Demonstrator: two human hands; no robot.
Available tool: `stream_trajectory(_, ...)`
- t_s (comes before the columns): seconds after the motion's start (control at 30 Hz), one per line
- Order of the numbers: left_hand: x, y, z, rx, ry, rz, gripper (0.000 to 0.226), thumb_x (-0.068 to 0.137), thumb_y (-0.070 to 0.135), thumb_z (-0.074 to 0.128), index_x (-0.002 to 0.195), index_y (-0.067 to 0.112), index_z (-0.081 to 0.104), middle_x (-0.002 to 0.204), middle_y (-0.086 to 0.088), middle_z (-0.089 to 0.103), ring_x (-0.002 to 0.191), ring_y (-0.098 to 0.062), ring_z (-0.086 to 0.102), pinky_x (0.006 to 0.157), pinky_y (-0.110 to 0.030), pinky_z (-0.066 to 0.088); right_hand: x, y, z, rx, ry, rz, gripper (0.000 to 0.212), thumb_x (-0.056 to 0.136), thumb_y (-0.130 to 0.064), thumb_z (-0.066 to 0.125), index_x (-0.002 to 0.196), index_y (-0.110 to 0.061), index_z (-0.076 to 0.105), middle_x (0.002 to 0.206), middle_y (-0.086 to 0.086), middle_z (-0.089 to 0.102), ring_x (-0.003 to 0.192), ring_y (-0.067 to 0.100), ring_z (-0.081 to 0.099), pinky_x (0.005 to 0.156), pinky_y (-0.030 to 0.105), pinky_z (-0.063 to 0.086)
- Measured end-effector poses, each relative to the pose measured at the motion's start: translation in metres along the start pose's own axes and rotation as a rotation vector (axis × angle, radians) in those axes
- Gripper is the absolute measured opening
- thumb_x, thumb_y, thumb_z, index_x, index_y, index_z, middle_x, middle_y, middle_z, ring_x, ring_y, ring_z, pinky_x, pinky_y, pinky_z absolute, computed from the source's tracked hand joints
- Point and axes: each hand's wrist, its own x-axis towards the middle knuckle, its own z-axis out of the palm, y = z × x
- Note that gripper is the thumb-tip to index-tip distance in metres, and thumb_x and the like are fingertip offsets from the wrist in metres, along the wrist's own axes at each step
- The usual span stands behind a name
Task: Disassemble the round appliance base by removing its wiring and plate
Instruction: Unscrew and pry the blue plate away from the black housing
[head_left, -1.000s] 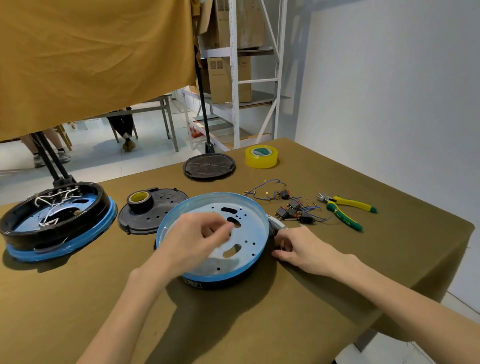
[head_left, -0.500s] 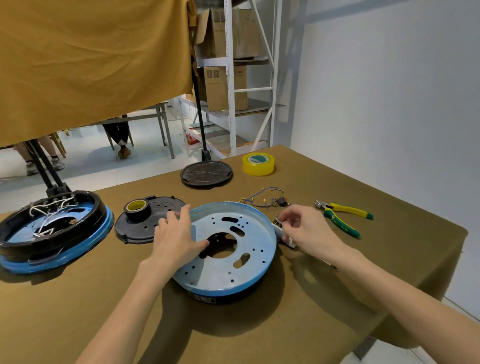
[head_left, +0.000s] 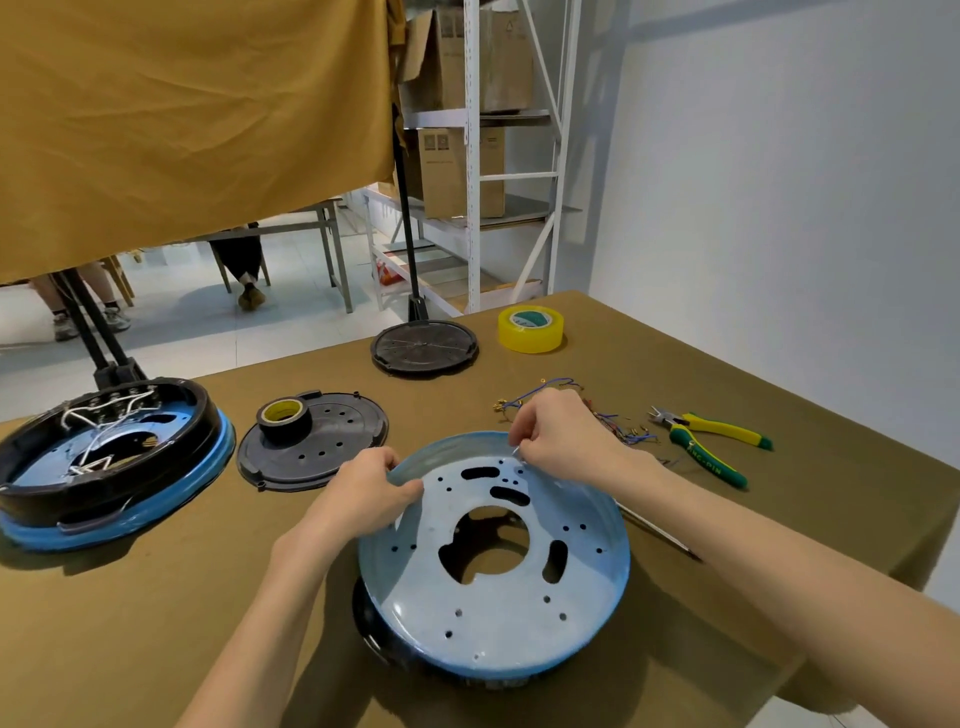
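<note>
Blue plate sits tilted on black base, tabletop centre. Left hand grips its far-left rim. Right hand pinches something thin and metallic at its far rim. Loose wiring lies behind. Second base, left, holds white wires.

Glossy blue metal plate, matt tablecloth

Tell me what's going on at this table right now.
A person is taking apart a round appliance base. The left hand grips the rim of its blue perforated plate, which sits tilted on the black housing. The right hand pinches something small at the plate's far edge. Loose wiring and green-and-yellow pliers lie beyond.
</note>
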Motion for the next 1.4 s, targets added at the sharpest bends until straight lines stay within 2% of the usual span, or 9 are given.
stream_trajectory(0.1,-0.001,-0.003,0.000,0.060,-0.032,0.008,0.034,0.093,0.052,0.066,0.087,0.020,0.059,0.079,0.000,0.063,0.067,-0.013,0.057,0.056,-0.027,0.040,0.000,-0.003,0.004,-0.079,0.046,-0.107,0.024,0.086,0.003,0.061,0.097,-0.008,0.079,0.092,0.005,0.074,0.088,0.019,0.066,0.075,0.032,0.053)
stream_trajectory(0.2,-0.005,0.001,0.002,0.056,-0.048,0.051,0.031,0.094,0.052,0.065,0.086,0.023,0.057,0.079,0.001,0.062,0.067,-0.012,0.057,0.056,-0.027,0.040,0.000,-0.006,0.007,-0.088,0.070,-0.159,0.024,0.088,0.001,0.062,0.103,-0.010,0.076,0.094,0.005,0.075,0.089,0.020,0.067,0.081,0.038,0.057)
stream_trajectory(0.37,-0.009,0.004,0.006,-0.067,-0.034,0.117,0.019,0.104,0.030,0.055,0.098,0.015,0.065,0.088,-0.002,0.067,0.075,-0.017,0.061,0.062,-0.030,0.043,0.000,-0.007,0.013,-0.051,0.075,-0.197,0.023,0.088,0.005,0.062,0.105,-0.007,0.073,0.093,0.006,0.075,0.089,0.021,0.067,0.083,0.041,0.057)
stream_trajectory(0.47,-0.011,0.006,0.010,-0.094,0.009,0.144,0.024,0.105,0.019,0.048,0.092,0.005,0.063,0.077,-0.009,0.058,0.066,-0.020,0.049,0.061,-0.032,0.034,-0.001,-0.009,0.017,-0.038,0.099,-0.234,0.019,0.090,0.005,0.063,0.102,-0.006,0.074,0.093,0.006,0.075,0.087,0.020,0.067,0.083,0.038,0.057)
stream_trajectory(0.6,-0.014,0.008,0.010,-0.072,0.038,0.161,0.028,0.106,0.020,0.048,0.081,0.023,0.061,0.074,-0.004,0.062,0.063,-0.017,0.052,0.057,-0.030,0.035,-0.005,-0.006,0.022,0.010,0.153,-0.238,0.015,0.089,0.004,0.066,0.098,-0.004,0.073,0.091,0.005,0.074,0.083,0.016,0.067,0.082,0.035,0.056)
stream_trajectory(0.7,-0.014,0.009,0.009,-0.064,0.047,0.172,0.030,0.106,0.020,0.049,0.079,0.028,0.060,0.073,-0.003,0.063,0.062,-0.016,0.052,0.055,-0.028,0.035,-0.009,-0.003,0.026,-0.006,0.175,-0.248,0.016,0.088,0.007,0.065,0.097,-0.004,0.072,0.091,0.006,0.074,0.084,0.019,0.066,0.081,0.039,0.056)
stream_trajectory(1.1,-0.019,0.017,0.007,-0.039,0.136,0.155,0.027,0.105,0.024,0.048,0.095,0.015,0.071,0.084,-0.014,0.070,0.064,-0.021,0.054,0.057,-0.030,0.035,-0.013,0.002,0.036,0.036,0.254,-0.170,0.018,0.083,0.000,0.072,0.099,-0.006,0.077,0.088,0.004,0.075,0.080,0.017,0.068,0.081,0.038,0.057)
stream_trajectory(1.27,-0.020,0.020,0.006,-0.072,0.178,0.142,0.030,0.104,0.025,0.050,0.085,0.014,0.071,0.073,-0.014,0.065,0.061,-0.022,0.050,0.056,-0.030,0.032,-0.017,0.001,0.034,-0.011,0.293,-0.124,0.013,0.087,-0.012,0.076,0.098,-0.009,0.081,0.090,0.005,0.077,0.080,0.016,0.068,0.081,0.032,0.057)
stream_trajectory(1.4,-0.021,0.023,0.006,-0.065,0.219,0.127,0.030,0.102,0.025,0.051,0.081,0.016,0.071,0.066,-0.008,0.059,0.059,-0.022,0.049,0.055,-0.030,0.031,-0.018,0.003,0.033,-0.029,0.308,-0.088,0.008,0.087,-0.017,0.077,0.091,-0.012,0.083,0.087,0.004,0.071,0.079,0.018,0.064,0.077,0.038,0.055)
